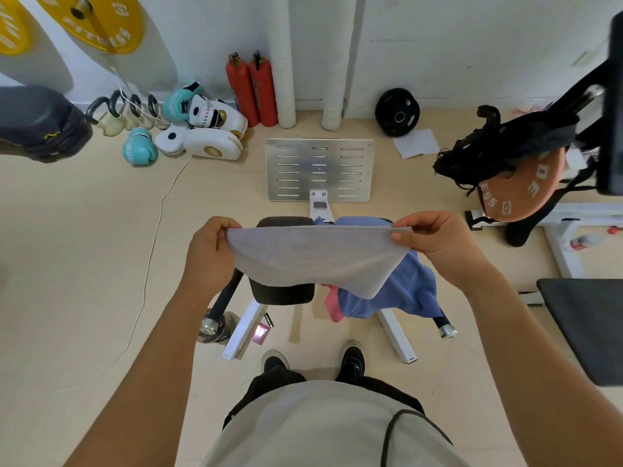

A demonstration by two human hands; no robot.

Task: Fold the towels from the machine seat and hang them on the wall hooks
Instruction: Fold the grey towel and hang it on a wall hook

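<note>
the grey towel [313, 256] is held up in the air, stretched flat between both hands above the machine seat [283, 291]. the left hand [209, 251] pinches the towel's left top corner, fingers curled round the edge. the right hand [435, 237] pinches the right top corner, thumb on the near face. both hands are clamped on the cloth and stand well apart from each other.

the top edge runs left to right, level between the two grips: this is the towel's long axis as held. the cloth hangs from that edge and tapers to a low point on the right side, below the right hand, so the free end lies nearer the right hand than the left.

a blue towel [401, 288] lies heaped on the right part of the seat, behind and under the grey one, with a pink cloth [333, 306] showing beneath it. both wait to be folded.

judgement: the fold in hand likely calls for bringing one corner across to the other along that left-right axis. neither hand is clearly favoured; the uneven hang on the right may need squaring first. no wall hooks are visible in this view, so their direction cannot be told.
</note>
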